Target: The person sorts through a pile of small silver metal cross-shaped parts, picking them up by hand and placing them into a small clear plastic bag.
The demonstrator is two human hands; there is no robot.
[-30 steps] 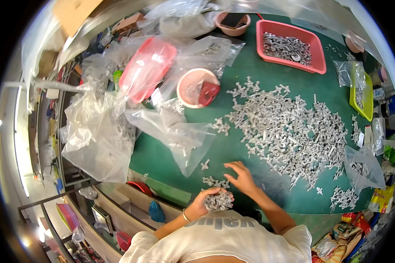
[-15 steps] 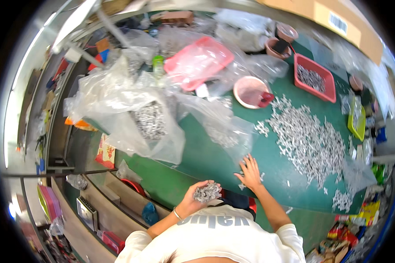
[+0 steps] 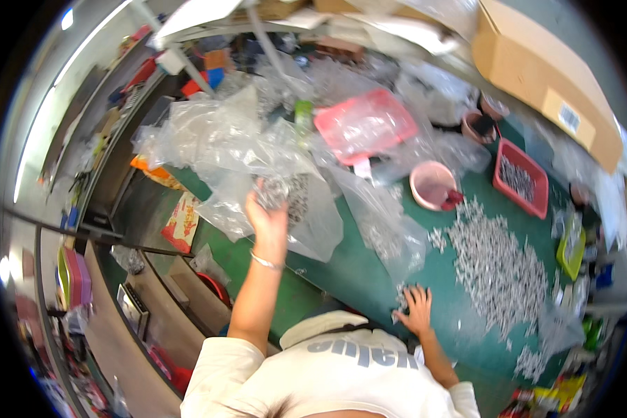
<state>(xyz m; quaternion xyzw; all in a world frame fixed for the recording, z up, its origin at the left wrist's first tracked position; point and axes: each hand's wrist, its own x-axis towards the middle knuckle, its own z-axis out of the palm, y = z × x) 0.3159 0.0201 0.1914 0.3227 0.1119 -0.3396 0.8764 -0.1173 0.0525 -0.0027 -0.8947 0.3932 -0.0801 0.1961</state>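
Handful of metal parts (image 3: 272,189) shifted from beside the shirt (image 3: 292,383) to the clear bag (image 3: 322,233).
Clamped in the cupped left grip (image 3: 266,221), just left of a bagged pile (image 3: 299,198); so across at the bag now, no release visible. Farther right, spread fingers in the right grip (image 3: 418,311) on the bench (image 3: 355,279), beside a small cluster (image 3: 401,297).

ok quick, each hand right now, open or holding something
Left hand: cupped around small grey parts, at a clear plastic bag.
Right hand: open, fingers spread, down at the green table.
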